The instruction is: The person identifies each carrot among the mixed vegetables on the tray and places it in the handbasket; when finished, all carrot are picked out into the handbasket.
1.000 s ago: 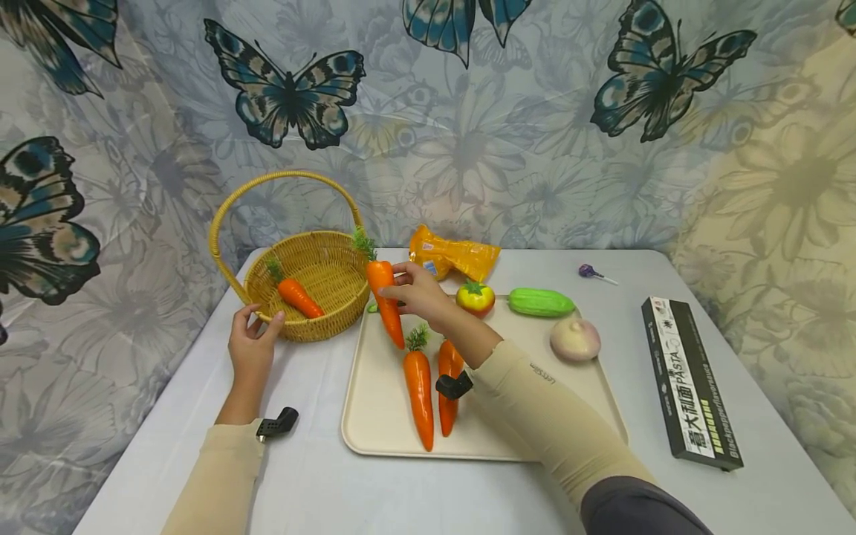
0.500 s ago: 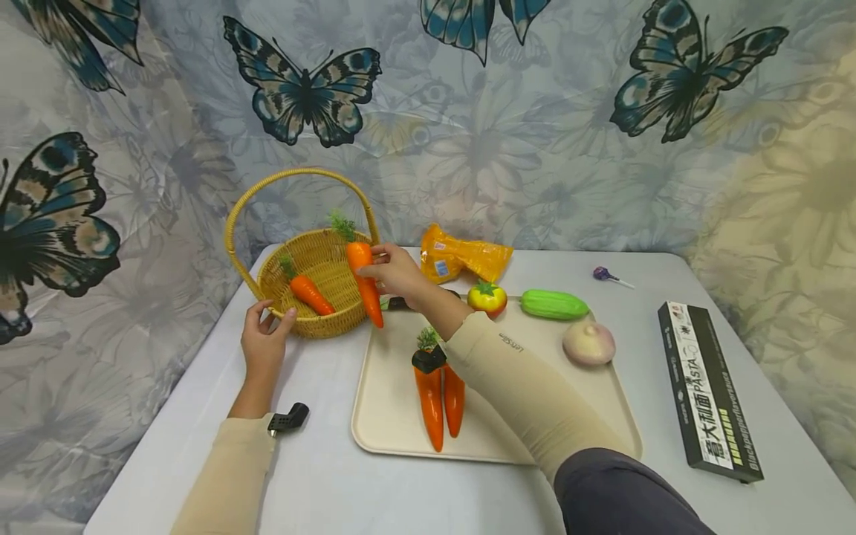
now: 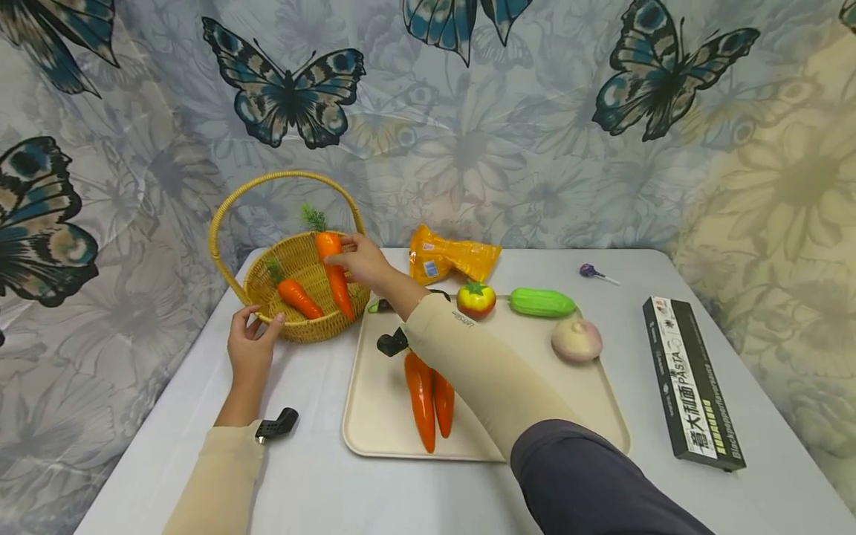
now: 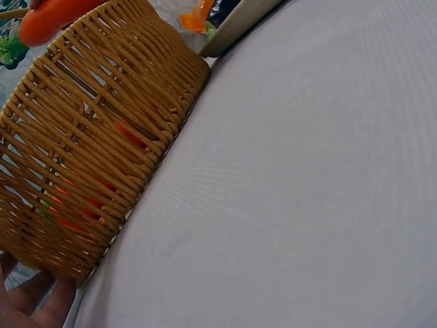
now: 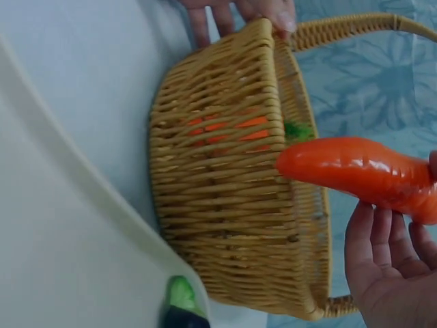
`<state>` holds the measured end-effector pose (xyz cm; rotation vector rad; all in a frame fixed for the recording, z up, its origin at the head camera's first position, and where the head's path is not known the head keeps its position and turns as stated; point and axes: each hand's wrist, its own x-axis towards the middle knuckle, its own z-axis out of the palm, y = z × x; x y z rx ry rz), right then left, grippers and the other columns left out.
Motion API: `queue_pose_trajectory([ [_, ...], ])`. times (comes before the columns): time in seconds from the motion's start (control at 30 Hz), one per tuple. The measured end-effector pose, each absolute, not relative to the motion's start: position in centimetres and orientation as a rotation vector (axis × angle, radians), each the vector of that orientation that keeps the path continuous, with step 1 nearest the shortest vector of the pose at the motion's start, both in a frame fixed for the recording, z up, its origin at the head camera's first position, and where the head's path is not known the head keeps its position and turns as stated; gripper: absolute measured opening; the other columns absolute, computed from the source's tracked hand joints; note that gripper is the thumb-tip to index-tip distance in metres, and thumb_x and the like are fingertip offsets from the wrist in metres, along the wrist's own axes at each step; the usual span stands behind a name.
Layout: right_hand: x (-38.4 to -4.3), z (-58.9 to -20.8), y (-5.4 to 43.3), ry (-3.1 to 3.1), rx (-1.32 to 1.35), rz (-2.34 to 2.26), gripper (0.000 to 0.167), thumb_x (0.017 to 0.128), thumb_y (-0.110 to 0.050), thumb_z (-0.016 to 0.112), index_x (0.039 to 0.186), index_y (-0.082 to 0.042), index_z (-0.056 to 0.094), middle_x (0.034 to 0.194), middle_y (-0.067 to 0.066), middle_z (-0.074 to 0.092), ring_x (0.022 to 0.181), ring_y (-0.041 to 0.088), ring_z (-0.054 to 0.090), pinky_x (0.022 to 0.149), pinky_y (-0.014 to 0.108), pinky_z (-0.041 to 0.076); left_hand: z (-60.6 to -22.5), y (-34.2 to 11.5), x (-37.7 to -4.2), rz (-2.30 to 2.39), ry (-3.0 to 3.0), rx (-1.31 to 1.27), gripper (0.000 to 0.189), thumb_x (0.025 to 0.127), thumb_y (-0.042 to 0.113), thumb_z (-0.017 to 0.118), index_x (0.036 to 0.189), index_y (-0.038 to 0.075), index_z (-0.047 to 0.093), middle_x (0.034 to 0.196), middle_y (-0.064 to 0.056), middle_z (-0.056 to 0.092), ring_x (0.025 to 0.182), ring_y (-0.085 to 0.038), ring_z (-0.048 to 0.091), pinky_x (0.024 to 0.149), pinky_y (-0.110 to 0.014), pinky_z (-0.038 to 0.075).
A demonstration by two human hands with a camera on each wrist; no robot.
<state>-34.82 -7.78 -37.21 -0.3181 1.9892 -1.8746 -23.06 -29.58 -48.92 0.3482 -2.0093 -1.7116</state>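
Observation:
My right hand (image 3: pixel 364 261) holds a toy carrot (image 3: pixel 334 276) with a green leafy top, between thumb and fingers. It hangs over the right part of the wicker basket (image 3: pixel 348 296), its tip close to the front rim in the right wrist view. Inside the basket lies another toy carrot (image 3: pixel 299 297), glimpsed as orange through the weave in both wrist views. My left hand (image 3: pixel 250 345) grips the basket's front left rim near the foot of the handle; its fingertips (image 4: pixel 58 301) show against the wicker.
Two more carrots (image 3: pixel 420 401) lie on the beige tray (image 3: pixel 374 438), partly under my right forearm. Also on it are a toy tomato (image 3: pixel 476 299), a green cucumber (image 3: pixel 542 302) and an onion (image 3: pixel 576 339). Around it are an orange packet (image 3: pixel 451 255), a lollipop (image 3: pixel 595 273) and a pasta box (image 3: pixel 693 383).
My right hand has carried the carrot leftward from above the tray's left edge to over the basket. The left hand has stayed at the basket's rim.

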Motion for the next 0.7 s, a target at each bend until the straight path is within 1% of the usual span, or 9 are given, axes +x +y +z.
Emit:
queue_pose_trajectory([
  [0.13,-35.7,-36.6,-8.3,2.01,-0.338,-1.899,0.057,0.088,-0.02,0.074,0.137,-0.008,0.046,0.117,0.007,0.057,0.097,0.021,0.062,0.073,0.035,0.057,-48.7,-29.3,-23.0,-1.698,-2.018,0.349,0.061,0.087,0.024,0.075,0.135,0.003,0.044,0.155,-0.005,0.027,0.133,-0.029,0.041,0.096,-0.026,0.047],
  [0.3,-36.2,-37.0,-9.5,2.097,-0.332,-1.881,0.053,0.087,-0.02,0.075,0.133,-0.009,0.05,0.111,0.005,0.059,0.093,0.019,0.063,0.074,0.037,0.058,-48.6,-29.4,-22.6,-1.677,-2.032,0.372,0.062,0.086,0.027,0.076,0.134,0.005,0.046,0.154,-0.004,0.03,0.131,-0.027,0.044,0.094,-0.023,0.048],
  [0.47,-35.6,-38.5,-11.0,2.121,-0.342,-1.845,0.056,0.087,-0.018,0.076,0.134,-0.007,0.05,0.111,0.006,0.06,0.091,0.019,0.063,0.078,0.04,0.057,-48.6,-29.7,-22.3,-1.662,-2.024,0.386,0.06,0.086,0.026,0.077,0.133,0.005,0.048,0.152,-0.005,0.032,0.129,-0.027,0.045,0.09,-0.019,0.048],
  [0.57,-35.0,-39.3,-11.5,2.159,-0.338,-1.785,0.055,0.086,-0.018,0.076,0.134,-0.006,0.051,0.112,0.006,0.061,0.09,0.018,0.063,0.078,0.04,0.057,-48.6,-29.7,-22.2,-1.671,-2.032,0.4,0.06,0.085,0.026,0.077,0.133,0.006,0.048,0.153,-0.005,0.03,0.13,-0.027,0.045,0.088,-0.017,0.048],
  [0.7,-34.6,-39.9,-11.7,2.248,-0.328,-1.703,0.052,0.086,-0.017,0.076,0.132,-0.007,0.052,0.109,0.007,0.062,0.085,0.019,0.064,0.075,0.04,0.058,-48.5,-29.3,-22.4,-1.685,-2.029,0.399,0.061,0.085,0.026,0.078,0.134,0.006,0.047,0.154,-0.006,0.029,0.13,-0.027,0.044,0.085,-0.014,0.048],
])
